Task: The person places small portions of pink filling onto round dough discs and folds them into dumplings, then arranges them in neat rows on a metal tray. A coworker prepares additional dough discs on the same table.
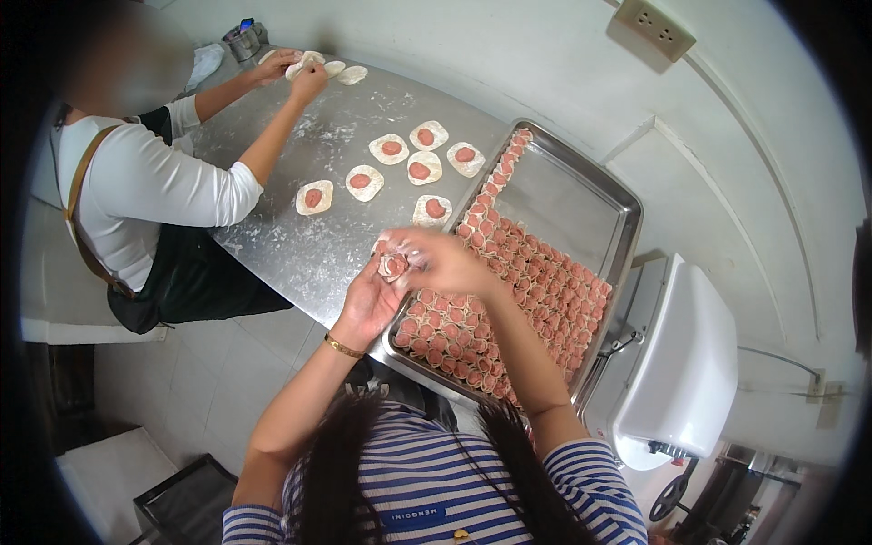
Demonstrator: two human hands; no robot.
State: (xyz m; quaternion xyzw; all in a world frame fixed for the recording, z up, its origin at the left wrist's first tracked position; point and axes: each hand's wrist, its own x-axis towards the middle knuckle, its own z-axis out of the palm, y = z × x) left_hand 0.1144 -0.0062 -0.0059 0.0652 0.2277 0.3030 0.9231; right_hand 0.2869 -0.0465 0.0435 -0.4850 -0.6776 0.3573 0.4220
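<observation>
An open-topped dumpling (393, 265), pink filling ringed by pleated pale dough, sits in the fingers of my left hand (363, 304). My left hand curls round it from below. Curved over its top and right side is my right hand (447, 263), slightly blurred, with floury fingertips against the dough. Beyond my hands, several flat wrappers (364, 183) lie on the metal table (272, 245), each with a lump of pink filling. To the right stands a deep metal tray (581, 204), tightly packed with rows of finished dumplings (536, 291); its far right part shows bare metal.
At the left, a person in a white top and dark apron (186, 263) handles a stack of wrappers (307, 65) at the table's far end. A metal jug (243, 41) stands behind. A white machine (677, 359) is close beside the tray, near the wall.
</observation>
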